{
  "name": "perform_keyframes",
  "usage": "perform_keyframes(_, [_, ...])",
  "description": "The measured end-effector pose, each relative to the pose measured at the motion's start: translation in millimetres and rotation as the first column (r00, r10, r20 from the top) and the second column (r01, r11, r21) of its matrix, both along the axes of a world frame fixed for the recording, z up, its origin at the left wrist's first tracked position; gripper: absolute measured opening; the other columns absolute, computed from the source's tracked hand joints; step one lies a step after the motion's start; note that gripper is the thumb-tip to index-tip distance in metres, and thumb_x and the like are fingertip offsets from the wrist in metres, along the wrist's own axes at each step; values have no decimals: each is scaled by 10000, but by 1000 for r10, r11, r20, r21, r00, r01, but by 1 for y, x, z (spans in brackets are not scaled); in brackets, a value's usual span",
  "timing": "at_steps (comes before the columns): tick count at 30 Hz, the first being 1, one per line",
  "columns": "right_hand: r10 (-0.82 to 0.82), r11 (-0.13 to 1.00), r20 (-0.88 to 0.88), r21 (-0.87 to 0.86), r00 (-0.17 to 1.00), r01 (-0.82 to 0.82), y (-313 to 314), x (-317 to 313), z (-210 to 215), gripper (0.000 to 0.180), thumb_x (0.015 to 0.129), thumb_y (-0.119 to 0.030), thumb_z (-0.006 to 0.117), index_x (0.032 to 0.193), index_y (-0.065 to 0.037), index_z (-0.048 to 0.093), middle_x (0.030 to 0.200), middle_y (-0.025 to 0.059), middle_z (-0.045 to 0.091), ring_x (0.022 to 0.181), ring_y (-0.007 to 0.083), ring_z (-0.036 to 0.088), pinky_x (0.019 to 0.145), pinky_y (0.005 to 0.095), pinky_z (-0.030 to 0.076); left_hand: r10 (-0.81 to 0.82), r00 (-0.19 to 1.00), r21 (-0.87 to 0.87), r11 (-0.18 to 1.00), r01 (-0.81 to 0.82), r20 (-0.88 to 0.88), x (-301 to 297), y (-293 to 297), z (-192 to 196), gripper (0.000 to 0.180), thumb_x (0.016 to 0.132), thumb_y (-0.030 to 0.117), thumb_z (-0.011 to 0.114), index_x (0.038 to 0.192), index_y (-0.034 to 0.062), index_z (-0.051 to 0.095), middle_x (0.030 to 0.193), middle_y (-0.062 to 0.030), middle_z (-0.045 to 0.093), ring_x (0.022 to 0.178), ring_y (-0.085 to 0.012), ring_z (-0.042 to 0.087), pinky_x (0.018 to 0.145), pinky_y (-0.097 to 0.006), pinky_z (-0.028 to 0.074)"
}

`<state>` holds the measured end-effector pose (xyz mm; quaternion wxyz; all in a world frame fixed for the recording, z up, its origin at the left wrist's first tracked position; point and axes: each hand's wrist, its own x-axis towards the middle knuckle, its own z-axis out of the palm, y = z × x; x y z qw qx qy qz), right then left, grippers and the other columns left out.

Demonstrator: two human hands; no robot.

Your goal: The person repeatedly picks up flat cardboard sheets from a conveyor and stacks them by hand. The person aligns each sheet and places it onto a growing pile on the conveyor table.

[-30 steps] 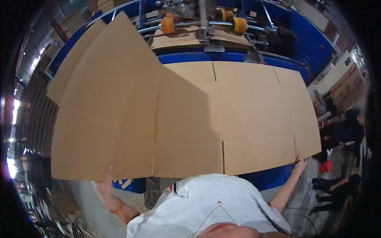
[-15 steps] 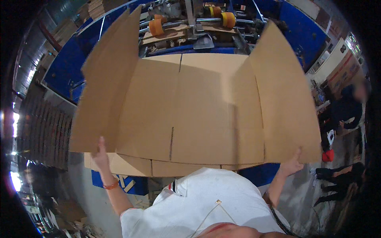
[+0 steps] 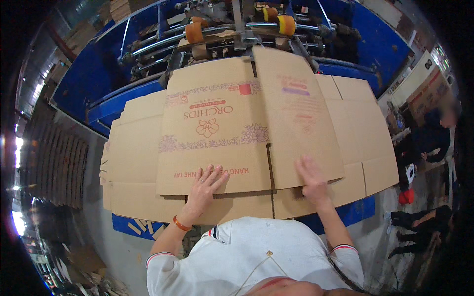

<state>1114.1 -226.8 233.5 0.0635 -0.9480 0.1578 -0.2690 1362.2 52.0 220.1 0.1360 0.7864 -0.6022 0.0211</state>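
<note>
A printed cardboard box blank [image 3: 217, 111] lies in front of me with its two side panels folded inward over the middle. Its left panel carries red and purple print with flower drawings. On that panel's near part my left hand [image 3: 201, 195] rests flat, fingers spread. My right hand [image 3: 312, 183], somewhat blurred, lies with fingers stretched on the near end of the right panel [image 3: 301, 118], which still tilts up a little. Beneath is a stack of flat, unfolded cardboard blanks [image 3: 136, 148], sticking out on both sides and toward me.
Beyond the cardboard stands a blue machine [image 3: 89, 81] with metal shafts and orange-yellow rollers [image 3: 286, 24]. Cardboard stacks [image 3: 54, 163] stand at the left. Small cardboard strips [image 3: 143, 227] lie below the stack's near left edge. Another person [image 3: 432, 133] is at the far right.
Both side panels, raised before, have swung inward and down over the blank. My hands have moved from the outer edges toward the middle, onto the panels' printed faces.
</note>
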Motion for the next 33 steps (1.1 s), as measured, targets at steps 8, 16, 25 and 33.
perform_keyframes(8, [56, 998, -118, 21, 991, -54, 4, 24, -24, 617, 634, 82, 538, 1222, -88, 614, 1289, 168, 561, 1200, 346, 531, 982, 425, 454, -13, 1000, 45, 999, 14, -7, 24, -4, 3, 731, 699, -86, 537, 1370, 201, 486, 1449, -93, 418, 1328, -345, 386, 1108, -520, 270])
perform_keyframes(16, [29, 1000, -24, 11, 999, -29, -28, 65, -43, 664, 664, 106, 516, 1278, -138, 569, 1311, 147, 548, 1226, 322, 508, 1000, 415, 441, -20, 1000, -67, 998, 19, -8, 70, -32, -12, 689, 740, -94, 502, 1366, 195, 491, 1439, -85, 433, 1340, -317, 378, 1127, -500, 252])
perform_keyframes(25, [24, 996, 130, -85, 991, -13, -155, 193, -42, 552, 737, 34, 503, 1280, -59, 532, 1313, 161, 527, 1274, 331, 444, 1092, 438, 331, 321, 908, -116, 947, -301, 268, 174, -143, 10, 611, 798, 19, 552, 1379, 170, 437, 1434, -83, 417, 1344, -268, 368, 1104, -565, 236])
perform_keyframes(33, [-143, 978, -156, 130, 977, 163, -141, 103, -46, 369, 929, -136, 491, 1273, -10, 539, 1385, 171, 469, 1314, 329, 398, 1100, 427, 309, 986, 144, -172, 128, -977, -88, 317, 151, -49, 461, 921, 312, 459, 1288, 37, 502, 1335, -177, 488, 1231, -310, 473, 1004, -525, 339])
